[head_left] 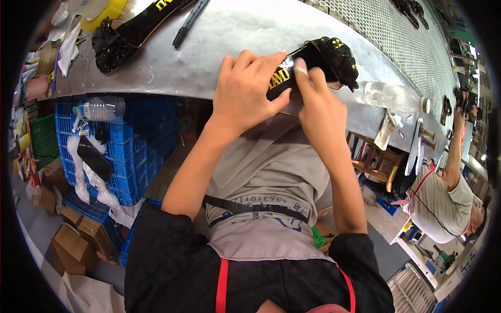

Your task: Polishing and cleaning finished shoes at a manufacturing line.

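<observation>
Both hands grip one black sandal (318, 60) at the near edge of the grey metal desk (219, 47): left hand (248, 88) wrapped around its sole, right hand (318, 101) pinching beside the beaded strap. Blue crate (141, 151) sits under the desk at left; second black sandal (133, 34), clear bottle (394, 96) and black marker (189, 22) lie on the desk.

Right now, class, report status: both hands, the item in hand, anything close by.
Left hand and right hand both grip the black sandal at the metal table's edge. Second black sandal, marker pen and clear bottle lie apart on the table.
</observation>
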`<state>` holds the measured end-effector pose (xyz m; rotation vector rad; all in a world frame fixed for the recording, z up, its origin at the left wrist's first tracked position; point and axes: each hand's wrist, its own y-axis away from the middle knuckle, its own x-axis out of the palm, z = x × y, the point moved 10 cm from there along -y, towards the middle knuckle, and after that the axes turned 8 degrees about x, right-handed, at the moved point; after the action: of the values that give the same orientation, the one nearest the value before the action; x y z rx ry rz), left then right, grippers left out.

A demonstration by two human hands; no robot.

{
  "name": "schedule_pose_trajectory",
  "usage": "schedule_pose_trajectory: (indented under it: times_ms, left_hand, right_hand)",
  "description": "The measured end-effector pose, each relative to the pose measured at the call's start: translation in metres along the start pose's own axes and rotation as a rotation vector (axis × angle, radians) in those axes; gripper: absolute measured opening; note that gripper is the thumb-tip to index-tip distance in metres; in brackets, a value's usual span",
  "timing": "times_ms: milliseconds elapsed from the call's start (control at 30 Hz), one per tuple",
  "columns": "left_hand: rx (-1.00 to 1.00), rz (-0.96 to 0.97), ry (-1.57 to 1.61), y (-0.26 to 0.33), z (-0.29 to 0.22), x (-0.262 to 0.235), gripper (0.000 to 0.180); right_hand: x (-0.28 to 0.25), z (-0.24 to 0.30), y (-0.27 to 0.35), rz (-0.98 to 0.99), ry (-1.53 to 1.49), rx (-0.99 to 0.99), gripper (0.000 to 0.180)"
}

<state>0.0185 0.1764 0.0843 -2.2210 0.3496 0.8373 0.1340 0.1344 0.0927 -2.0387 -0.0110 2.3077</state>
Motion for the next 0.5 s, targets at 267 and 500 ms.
schedule_pose_trajectory:
  times_ms: [267,500]
  left_hand:
    - [-0.034,0.068,-0.031,0.0,0.002,0.003,0.067]
    - [-0.01,0.095,-0.033,-0.001,-0.002,0.005,0.071]
  right_hand:
    - [0.0,-0.003,0.0,0.035,-0.053,-0.075,0.06]
    - [-0.015,0.004,-0.013,-0.077,-0.174,-0.196,0.054]
